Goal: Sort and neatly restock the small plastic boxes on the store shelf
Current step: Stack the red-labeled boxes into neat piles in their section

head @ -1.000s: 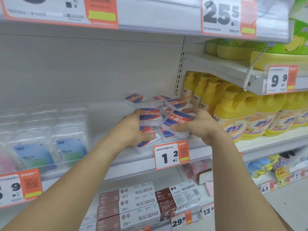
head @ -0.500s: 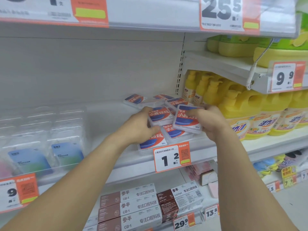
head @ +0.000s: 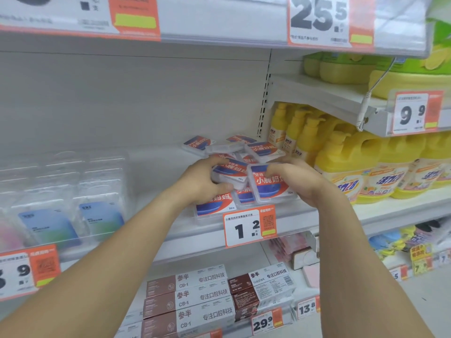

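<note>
On the store shelf [head: 305, 211], the right hand [head: 296, 182] has tipped its small plastic box [head: 268, 184] upright, fingers gripping it. The left hand [head: 202, 182] grips another box [head: 230, 173] over the loose pile [head: 234, 152], so stacking seems underway.

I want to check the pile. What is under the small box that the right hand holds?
Under the box in the right hand, box, another small box lies flat on the shelf, only its left part showing. The rest, and anything deeper, is covered.
</note>
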Available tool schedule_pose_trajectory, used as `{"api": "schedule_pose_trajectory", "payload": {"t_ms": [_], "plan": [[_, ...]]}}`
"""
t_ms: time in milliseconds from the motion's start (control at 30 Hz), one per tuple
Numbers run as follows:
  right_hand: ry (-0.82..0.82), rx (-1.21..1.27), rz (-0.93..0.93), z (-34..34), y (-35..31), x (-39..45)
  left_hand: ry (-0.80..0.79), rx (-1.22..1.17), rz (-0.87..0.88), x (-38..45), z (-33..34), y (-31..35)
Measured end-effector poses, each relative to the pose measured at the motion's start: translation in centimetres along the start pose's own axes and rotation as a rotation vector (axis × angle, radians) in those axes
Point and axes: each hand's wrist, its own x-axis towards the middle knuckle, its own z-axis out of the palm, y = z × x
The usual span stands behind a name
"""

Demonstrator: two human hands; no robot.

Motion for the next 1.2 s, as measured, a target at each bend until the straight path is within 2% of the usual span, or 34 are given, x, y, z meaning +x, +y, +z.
{"api": "schedule_pose_trajectory", "payload": {"t_ms": [100,300,400,533,633,767,833,967,1033,1100,1200], "plan": [[-0.009,-0.024,-0.014,0.0,-0.3,-0.2,0.098,0.164,0.044,-0.8,-0.3,-0.2],[0.205,0.178,-0.118,0.2,-0.8,0.3,0.422,0.059,0.07,-3.2,-2.0,0.0],[0.221,0.302,-0.155,0.3,-1.3,0.4,0.503,0.126,0.053,-5.2,-2.7,-0.1],[0.12,0.104,-0.184,0.9,-1.5,0.3,0.35,0.201,-0.044,-7.4,-2.2,-0.9],[0.163,0.033,-0.203,1.0,-1.5,0.3,0.188,0.262,-0.091,-7.7,-2.2,-1.5],[0.165,0.036,-0.23,0.6,-2.0,-0.1,0.097,0.213,-0.096,-7.8,-2.5,-1.4],[0.128,-0.029,-0.177,0.4,-2.2,-0.2,0.117,0.109,-0.124,-7.7,-2.5,-1.3],[0.018,-0.29,-0.039,0.2,-2.4,-0.6,0.319,-0.315,-0.253,-6.0,-2.5,-1.0],[0.002,-0.294,-0.031,0.4,-2.5,-0.7,0.307,-0.416,-0.308,-4.7,-2.7,-1.0],[-0.014,-0.301,-0.037,0.8,-2.6,-0.8,0.205,-0.36,-0.311,-3.8,-2.7,-1.1],[-0.067,-0.361,-0.034,1.1,-2.7,-0.8,0.052,-0.027,-0.268,-3.4,-3.0,-0.9]]}}
